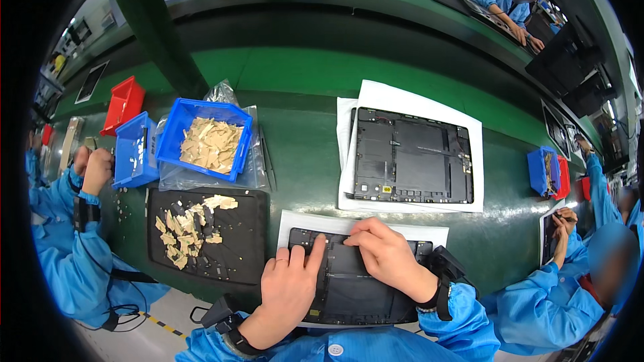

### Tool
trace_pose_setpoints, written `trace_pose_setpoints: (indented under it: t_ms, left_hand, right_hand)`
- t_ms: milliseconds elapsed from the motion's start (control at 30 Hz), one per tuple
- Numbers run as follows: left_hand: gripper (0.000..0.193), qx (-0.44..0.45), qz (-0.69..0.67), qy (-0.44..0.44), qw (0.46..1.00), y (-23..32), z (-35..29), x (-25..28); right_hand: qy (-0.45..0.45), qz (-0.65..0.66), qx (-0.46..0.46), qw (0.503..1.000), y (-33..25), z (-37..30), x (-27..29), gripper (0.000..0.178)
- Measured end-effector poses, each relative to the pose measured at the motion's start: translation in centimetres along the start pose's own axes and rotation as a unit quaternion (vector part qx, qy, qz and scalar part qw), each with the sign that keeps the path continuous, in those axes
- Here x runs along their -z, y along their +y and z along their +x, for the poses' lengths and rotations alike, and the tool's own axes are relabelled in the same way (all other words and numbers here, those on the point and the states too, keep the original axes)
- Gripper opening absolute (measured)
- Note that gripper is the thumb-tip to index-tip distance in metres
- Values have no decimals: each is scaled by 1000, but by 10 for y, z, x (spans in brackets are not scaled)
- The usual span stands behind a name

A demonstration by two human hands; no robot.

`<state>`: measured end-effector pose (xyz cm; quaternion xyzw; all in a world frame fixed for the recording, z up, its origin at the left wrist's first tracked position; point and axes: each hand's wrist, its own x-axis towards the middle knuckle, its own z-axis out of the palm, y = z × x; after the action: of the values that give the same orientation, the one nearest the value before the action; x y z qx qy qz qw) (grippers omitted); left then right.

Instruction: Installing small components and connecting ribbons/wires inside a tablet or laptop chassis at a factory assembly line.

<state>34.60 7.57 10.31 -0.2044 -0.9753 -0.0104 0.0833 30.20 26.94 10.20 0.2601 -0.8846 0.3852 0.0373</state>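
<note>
A black tablet housing [355,299] lies in front of me, inner side up, on a white foam sheet [429,233]. My left hand [288,286] rests on its left part, fingers apart, with the stretched index fingertip touching near the upper edge. Curled over the upper middle of the housing, my right hand [390,258] has thumb and index finger drawn together. Whatever they pinch is too small or hidden to make out. Left of my hands, a black tray [238,255] carries torn tan paper pieces [194,221] and small black parts.
Another open tablet housing [419,157] lies on white sheets farther off. A blue bin [231,115] of tan scraps sits on clear plastic bags, tweezers [268,163] beside it. Farther left are another blue bin [134,177] and a red bin [121,110]. Co-workers sit on both sides.
</note>
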Motion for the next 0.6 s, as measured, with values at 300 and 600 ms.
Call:
trace_pose_setpoints:
  t_ms: [300,600]
  left_hand:
    - [50,28,6,11,1000,4,-3,-5]
    - [36,24,-115,83,990,-6,-18,-6]
  right_hand:
    - [-76,-18,-22,997,-13,21,13,16]
    - [-95,-115,17,989,-10,41,-16,9]
